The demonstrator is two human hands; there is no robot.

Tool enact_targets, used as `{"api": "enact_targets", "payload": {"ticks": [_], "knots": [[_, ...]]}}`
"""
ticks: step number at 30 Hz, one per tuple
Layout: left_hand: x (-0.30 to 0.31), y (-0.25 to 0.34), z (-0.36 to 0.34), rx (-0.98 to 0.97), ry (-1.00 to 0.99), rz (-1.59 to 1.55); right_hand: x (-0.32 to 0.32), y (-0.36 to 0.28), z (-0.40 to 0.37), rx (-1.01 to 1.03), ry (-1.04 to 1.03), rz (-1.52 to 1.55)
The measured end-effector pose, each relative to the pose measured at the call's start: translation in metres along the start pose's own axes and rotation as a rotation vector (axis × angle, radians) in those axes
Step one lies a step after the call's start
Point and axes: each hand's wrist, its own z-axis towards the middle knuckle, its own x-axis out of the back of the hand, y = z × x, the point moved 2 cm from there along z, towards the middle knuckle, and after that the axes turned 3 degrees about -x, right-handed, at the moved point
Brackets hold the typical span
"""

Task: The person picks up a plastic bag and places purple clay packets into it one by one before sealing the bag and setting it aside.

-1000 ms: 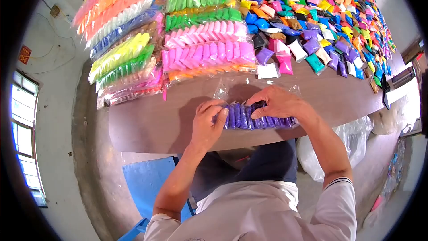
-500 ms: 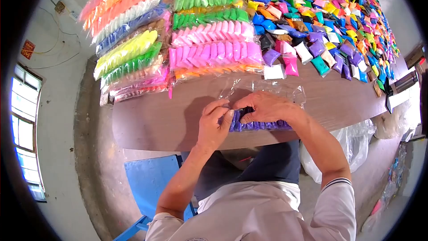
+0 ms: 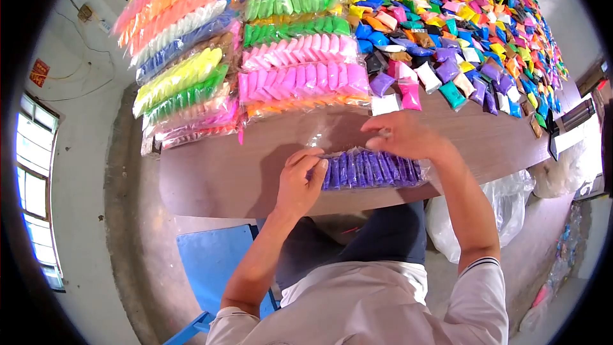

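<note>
A clear plastic bag filled with a row of purple packets [image 3: 370, 169] lies near the front edge of the table. My left hand [image 3: 301, 176] is closed on the bag's left end, thumb on the near side. Over the bag's far right side, my right hand [image 3: 405, 135] is raised, its fingers apart and pointing left, with nothing visible in them. The bag's far edge is partly hidden beneath the right hand.
Stacked bags of pink packets [image 3: 303, 81] and bags of yellow packets [image 3: 179, 80] stand at the back left. A heap of loose coloured packets [image 3: 460, 38] covers the back right. A blue chair [image 3: 217, 262] and clear plastic sacks [image 3: 511, 198] are beside the table.
My right hand has come off the purple packets and moved up and right, uncovering the row. The bag's clear flap no longer stands up behind it. My left hand stays at the left end.
</note>
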Motion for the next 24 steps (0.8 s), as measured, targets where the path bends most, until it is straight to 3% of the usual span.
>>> {"api": "enact_targets", "payload": {"ticks": [2,4,8,10,13,17,19,24], "knots": [[-0.001,-0.001,-0.001,0.003,-0.006,0.006,0.010,0.013,0.002,-0.082,-0.006,0.045],[-0.003,-0.002,0.000,0.021,0.009,0.001,0.014,0.026,0.008,-0.009,0.150,-0.109],[-0.004,-0.002,0.001,0.014,0.028,-0.012,-0.002,0.031,0.017,-0.035,0.229,-0.282],[-0.004,-0.003,0.000,0.007,0.042,-0.022,-0.011,0.030,0.025,0.044,0.281,-0.422],[-0.003,0.000,0.000,0.002,0.057,-0.039,-0.013,0.023,0.031,0.023,0.215,-0.488],[-0.004,-0.005,-0.001,0.008,0.062,-0.032,-0.011,0.023,0.038,0.079,0.220,-0.393],[-0.005,-0.005,-0.003,0.015,0.065,-0.047,-0.011,0.020,0.043,0.099,0.082,-0.299],[-0.006,-0.008,-0.006,0.015,0.093,-0.042,-0.018,0.017,0.046,0.056,0.126,-0.240]]}}
